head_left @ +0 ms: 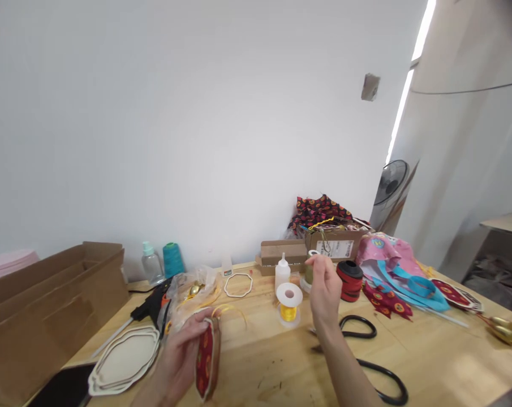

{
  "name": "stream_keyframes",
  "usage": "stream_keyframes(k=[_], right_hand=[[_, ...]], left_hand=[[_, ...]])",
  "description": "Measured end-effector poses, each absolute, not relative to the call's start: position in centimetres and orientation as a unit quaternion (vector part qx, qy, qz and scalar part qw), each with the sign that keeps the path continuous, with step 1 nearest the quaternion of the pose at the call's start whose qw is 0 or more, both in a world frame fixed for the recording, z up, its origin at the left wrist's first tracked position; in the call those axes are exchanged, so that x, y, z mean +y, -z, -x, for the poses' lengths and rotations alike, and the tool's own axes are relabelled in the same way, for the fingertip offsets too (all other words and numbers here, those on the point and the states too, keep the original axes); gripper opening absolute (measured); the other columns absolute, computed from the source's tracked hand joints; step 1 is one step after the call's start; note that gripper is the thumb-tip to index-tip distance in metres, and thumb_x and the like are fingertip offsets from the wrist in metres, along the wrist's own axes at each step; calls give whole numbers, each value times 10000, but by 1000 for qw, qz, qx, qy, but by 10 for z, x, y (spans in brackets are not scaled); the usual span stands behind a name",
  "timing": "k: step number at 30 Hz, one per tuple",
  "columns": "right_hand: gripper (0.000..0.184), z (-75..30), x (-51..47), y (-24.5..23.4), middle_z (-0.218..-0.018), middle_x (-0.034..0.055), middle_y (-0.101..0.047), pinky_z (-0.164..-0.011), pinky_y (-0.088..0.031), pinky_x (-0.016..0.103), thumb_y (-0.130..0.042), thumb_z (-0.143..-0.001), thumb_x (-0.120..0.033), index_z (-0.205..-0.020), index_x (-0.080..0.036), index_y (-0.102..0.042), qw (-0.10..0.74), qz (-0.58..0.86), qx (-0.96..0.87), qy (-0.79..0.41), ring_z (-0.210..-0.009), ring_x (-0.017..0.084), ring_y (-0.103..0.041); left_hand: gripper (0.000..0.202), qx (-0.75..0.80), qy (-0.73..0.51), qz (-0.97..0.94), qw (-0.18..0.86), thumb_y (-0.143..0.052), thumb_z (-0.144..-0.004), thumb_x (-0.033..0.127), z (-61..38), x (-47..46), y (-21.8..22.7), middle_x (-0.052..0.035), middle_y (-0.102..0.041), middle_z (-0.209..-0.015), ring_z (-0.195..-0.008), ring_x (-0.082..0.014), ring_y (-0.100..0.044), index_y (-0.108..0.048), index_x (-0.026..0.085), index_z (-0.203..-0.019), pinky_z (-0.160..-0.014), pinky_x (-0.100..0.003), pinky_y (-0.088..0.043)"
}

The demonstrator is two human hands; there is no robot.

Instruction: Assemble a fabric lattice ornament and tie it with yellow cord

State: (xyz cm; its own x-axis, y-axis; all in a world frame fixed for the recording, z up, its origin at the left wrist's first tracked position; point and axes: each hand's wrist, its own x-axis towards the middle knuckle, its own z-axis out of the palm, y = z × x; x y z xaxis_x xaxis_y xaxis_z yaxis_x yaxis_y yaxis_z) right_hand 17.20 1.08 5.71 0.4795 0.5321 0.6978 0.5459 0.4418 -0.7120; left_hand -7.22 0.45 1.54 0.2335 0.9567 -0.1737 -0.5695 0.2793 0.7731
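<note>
My left hand (pixel 180 351) grips a flat red patterned fabric-covered piece (pixel 205 362), turned edge-on, with a pale scalloped rim. A thin yellow ribbon (pixel 234 310) curls behind the top of that piece. My right hand (pixel 326 285) is raised over the table with its fingers closed; whether a thread or anything else is in them is too small to tell. Below the right forearm lie black-handled scissors (pixel 385 376), partly covered by the arm. Just left of the right hand stand a spool of yellow ribbon (pixel 288 312) and a white squeeze bottle (pixel 282 271).
Cream scalloped plates (pixel 126 359) and a black glue gun (pixel 150 301) lie at left beside a cardboard box (pixel 94 305). A teal thread cone (pixel 173 260) stands behind. A red ribbon roll (pixel 349 281), pink fabric (pixel 383 251) and blue ribbon (pixel 421 288) lie at right.
</note>
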Motion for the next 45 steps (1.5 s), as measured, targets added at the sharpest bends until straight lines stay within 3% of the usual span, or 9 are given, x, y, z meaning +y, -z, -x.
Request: stream_keyframes(k=[4,7,9,11,15,23,29,35,45], right_hand=[[201,-187,15,-37,-734,34,-615,-574,-437,263,-520,-753,-363,-801,-173,-566,603,554,-571,-53,-676,173,-581],[404,-179,13,-13,-833,45,-646,-615,-460,280,-695,-555,-306,-926,-188,-589,554,566,-608,-61,-732,206,-610],[481,-173,12,-3,-865,38,-645,-594,-464,265,-678,-565,-268,-1024,-200,-555,501,584,-638,-41,-721,192,-617],[426,-171,12,-1,-888,29,-647,-609,-463,259,-631,-598,-209,-1017,-210,-552,480,595,-644,-22,-745,185,-620],[274,-181,13,-9,-874,23,-638,-628,-446,276,-528,-647,-172,-913,-224,-572,494,626,-603,25,-785,197,-609],[300,-202,24,4,-782,71,-617,-594,-420,322,-506,-619,-196,-909,-208,-582,502,681,-526,87,-711,242,-591],[470,-192,24,1,-1065,147,-515,-693,-419,379,-512,-583,-206,-1051,-167,-530,521,661,-526,123,-819,267,-548],[326,-187,14,-14,-1059,138,-496,-777,-392,410,-477,-715,-242,-1028,-156,-513,577,586,-526,216,-966,273,-472],[200,-183,20,-4,-951,122,-528,-753,-401,426,-460,-784,-223,-961,-173,-538,572,550,-556,248,-919,260,-492]], left_hand=[[207,320,-561,-256,719,-586,-554,17,77,8,-18,-34,-624,-555,-484,-140,-562,-637,113,-729,-413,-229,-453],[202,317,-549,-272,724,-570,-586,12,74,8,-15,-31,-621,-561,-492,-138,-567,-624,111,-753,-429,-234,-470],[202,325,-542,-273,726,-568,-601,7,73,8,-13,-35,-641,-593,-517,-141,-587,-614,115,-765,-463,-239,-489],[214,339,-539,-263,725,-565,-610,-2,73,9,-10,-40,-662,-626,-549,-149,-612,-605,115,-785,-492,-244,-502],[228,342,-563,-252,709,-542,-619,-21,77,12,-8,-40,-678,-646,-569,-146,-629,-578,118,-797,-523,-242,-516],[190,298,-567,-239,730,-529,-624,11,79,11,-17,-30,-629,-606,-523,-132,-586,-557,130,-769,-449,-225,-487],[143,253,-555,-232,757,-556,-611,51,83,8,-21,-2,-552,-564,-483,-91,-508,-568,129,-730,-408,-187,-430],[148,230,-554,-218,770,-574,-606,58,84,13,-18,1,-535,-567,-494,-91,-501,-563,131,-735,-418,-187,-425],[189,191,-566,-185,781,-624,-540,133,89,16,-17,56,-442,-541,-473,-23,-448,-450,162,-608,-439,-100,-389]])
